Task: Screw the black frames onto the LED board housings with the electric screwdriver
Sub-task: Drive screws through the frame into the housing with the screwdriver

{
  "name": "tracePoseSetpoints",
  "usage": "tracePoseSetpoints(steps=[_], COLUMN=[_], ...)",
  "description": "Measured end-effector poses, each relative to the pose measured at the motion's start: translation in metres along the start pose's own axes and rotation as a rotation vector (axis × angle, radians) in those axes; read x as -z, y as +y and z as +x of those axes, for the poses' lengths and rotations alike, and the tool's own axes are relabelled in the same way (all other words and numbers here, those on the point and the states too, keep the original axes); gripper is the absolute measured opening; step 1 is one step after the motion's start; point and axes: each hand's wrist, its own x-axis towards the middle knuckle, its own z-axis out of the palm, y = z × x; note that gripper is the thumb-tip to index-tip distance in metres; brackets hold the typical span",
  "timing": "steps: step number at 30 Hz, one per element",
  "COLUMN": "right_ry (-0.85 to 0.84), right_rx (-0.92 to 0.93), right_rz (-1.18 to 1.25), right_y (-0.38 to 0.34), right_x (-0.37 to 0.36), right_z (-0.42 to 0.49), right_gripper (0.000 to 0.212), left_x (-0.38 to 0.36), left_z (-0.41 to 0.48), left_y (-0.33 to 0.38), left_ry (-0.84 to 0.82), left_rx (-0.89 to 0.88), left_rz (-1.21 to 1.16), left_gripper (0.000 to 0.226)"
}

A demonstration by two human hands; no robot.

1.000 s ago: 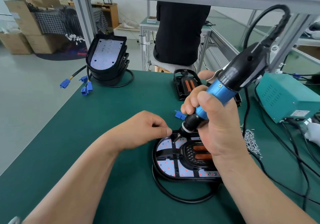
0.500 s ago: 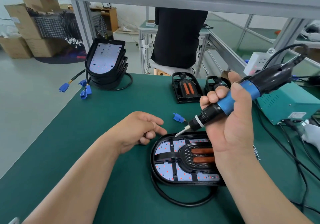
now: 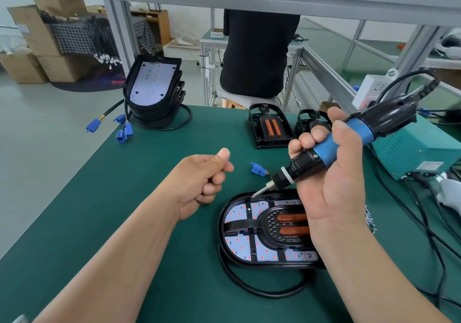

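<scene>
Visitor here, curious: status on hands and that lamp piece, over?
Left hand curled, apparently empty. Right hand grips blue-and-black electric screwdriver, bit at far rim of black oval LED housing. Black cable alongside.

Both forearms are bare: the left forearm (image 3: 112, 260) crosses the lower left of the frame, the right forearm (image 3: 374, 272) the lower right. The left grip (image 3: 199, 180) and right grip (image 3: 331, 185) are bare as well, thumbnails cut short and plain.
</scene>
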Motion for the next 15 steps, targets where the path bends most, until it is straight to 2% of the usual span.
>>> tracePoseSetpoints(steps=[4, 7, 10, 15], right_ry=[0.028, 0.053, 0.085, 0.231], right_rx=[-0.004, -0.005, 0.002, 0.010], right_rz=[-0.001, -0.002, 0.000, 0.002], right_y=[-0.0001, 0.0006, 0.0014, 0.0053], right_x=[0.0011, 0.0015, 0.0026, 0.0058], right_z=[-0.0007, -0.0013, -0.0011, 0.0010], right_gripper=[0.022, 0.020, 0.019, 0.025], left_x=[0.0004, 0.0029, 0.0044, 0.0011], left_z=[-0.0022, -0.0032, -0.0051, -0.0047], left_y=[0.0006, 0.0012, 0.0032, 0.0002], left_ry=[-0.011, -0.025, -0.062, -0.117], left_rx=[0.073, 0.106, 0.090, 0.047], left_rz=[0.020, -0.051, -0.092, -0.006], left_gripper=[0.040, 0.030, 0.025, 0.017])
